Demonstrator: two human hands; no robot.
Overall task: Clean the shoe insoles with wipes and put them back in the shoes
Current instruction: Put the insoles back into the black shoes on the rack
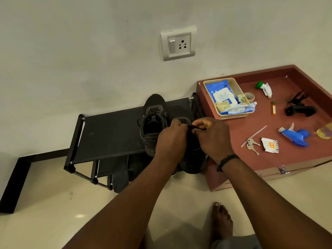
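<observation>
I had both hands at the near shoe (193, 159) on the black rack (111, 133): my left hand (170, 139) curled on its tongue, my right hand (213, 139) pinching a lace (198, 128). I judged this the loosening step; next, opening the mouth wide. 1 insole (120, 177) leaned below. The wipes (224, 99) sat in a basket (233, 115) on the red table (296, 159), by a white wall.

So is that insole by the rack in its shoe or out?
Out. The dark insole leans against the front of the black rack, below the left shoe, not inside it.
</observation>
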